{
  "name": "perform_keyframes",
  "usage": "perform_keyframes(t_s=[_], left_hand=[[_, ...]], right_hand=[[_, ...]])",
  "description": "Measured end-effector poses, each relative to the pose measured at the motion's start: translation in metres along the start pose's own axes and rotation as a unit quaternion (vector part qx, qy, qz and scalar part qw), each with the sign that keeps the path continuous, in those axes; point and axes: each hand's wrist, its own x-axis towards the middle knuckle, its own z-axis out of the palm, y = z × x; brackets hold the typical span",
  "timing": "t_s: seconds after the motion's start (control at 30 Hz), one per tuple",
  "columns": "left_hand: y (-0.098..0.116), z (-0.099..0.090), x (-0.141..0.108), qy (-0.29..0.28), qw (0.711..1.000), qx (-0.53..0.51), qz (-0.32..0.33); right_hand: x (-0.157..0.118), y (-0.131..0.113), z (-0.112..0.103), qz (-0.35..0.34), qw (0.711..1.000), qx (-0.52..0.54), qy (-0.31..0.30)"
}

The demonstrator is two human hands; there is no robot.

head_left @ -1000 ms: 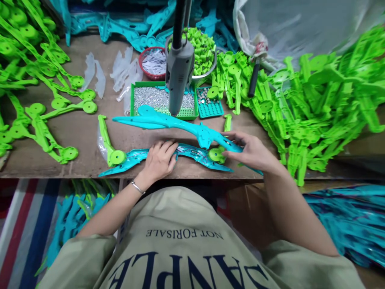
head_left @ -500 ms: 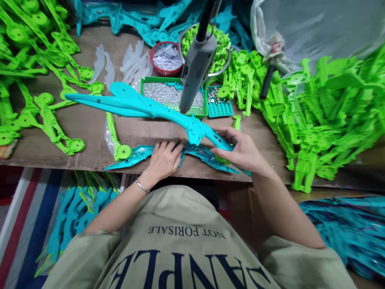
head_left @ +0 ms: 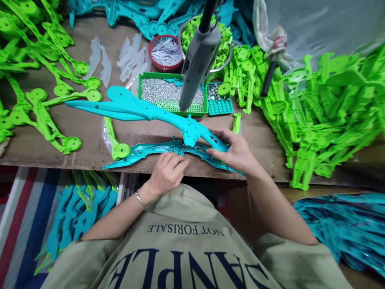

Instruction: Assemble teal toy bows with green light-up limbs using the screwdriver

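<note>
My right hand grips the right end of a turquoise plastic bow-shaped shell half, thumb below and fingers behind. This half is raised and tilted over a second turquoise shell half, which lies hollow side up along the table's front edge with thin red wires inside. My left hand is just in front of that lower half, fingers curled together; what they pinch, if anything, is hidden. Lime-green limb pieces with round ends sit at the lower shell's left end and near its right end.
A grey electric screwdriver hangs over a green tray of screws. Beside it are a teal tray of small metal parts and a red basket. Lime-green parts pile up right and left.
My left hand has drawn back from the lower shell towards my body, its fingers curling and uncovering the shell's middle. My right hand still holds the upper shell half, which has shifted slightly.
</note>
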Motion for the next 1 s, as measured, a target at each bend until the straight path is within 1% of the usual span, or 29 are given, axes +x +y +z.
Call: perform_keyframes(t_s=[0.1, 0.23, 0.33, 0.43, 0.57, 0.67, 0.8, 1.0], left_hand=[[0.016, -0.002, -0.008, -0.015, 0.998, -0.048, 0.042], [0.025, -0.01, -0.022, -0.009, 0.996, -0.075, 0.041], [0.025, -0.017, -0.035, -0.001, 0.996, -0.084, 0.018], [0.023, -0.021, -0.048, 0.009, 0.997, -0.08, -0.018], [0.023, -0.02, -0.062, 0.021, 0.995, -0.065, -0.068], [0.024, -0.018, -0.071, 0.016, 0.995, -0.054, -0.083], [0.024, -0.019, -0.08, -0.002, 0.994, -0.042, -0.101], [0.025, -0.031, -0.084, 0.042, 0.99, -0.039, -0.127]], right_hand=[[-0.001, 0.0, 0.002, -0.002, 1.0, -0.016, 0.0], [-0.005, 0.0, 0.005, -0.005, 0.998, -0.055, 0.005], [-0.008, 0.002, 0.008, -0.012, 0.997, -0.079, 0.012], [-0.01, 0.002, 0.01, -0.029, 0.995, -0.098, 0.01], [-0.013, 0.004, 0.009, -0.049, 0.99, -0.13, 0.0], [-0.014, 0.012, 0.008, -0.066, 0.986, -0.155, -0.012], [-0.015, 0.024, 0.011, -0.085, 0.979, -0.179, -0.039], [-0.012, 0.028, 0.012, -0.113, 0.969, -0.207, -0.068]])
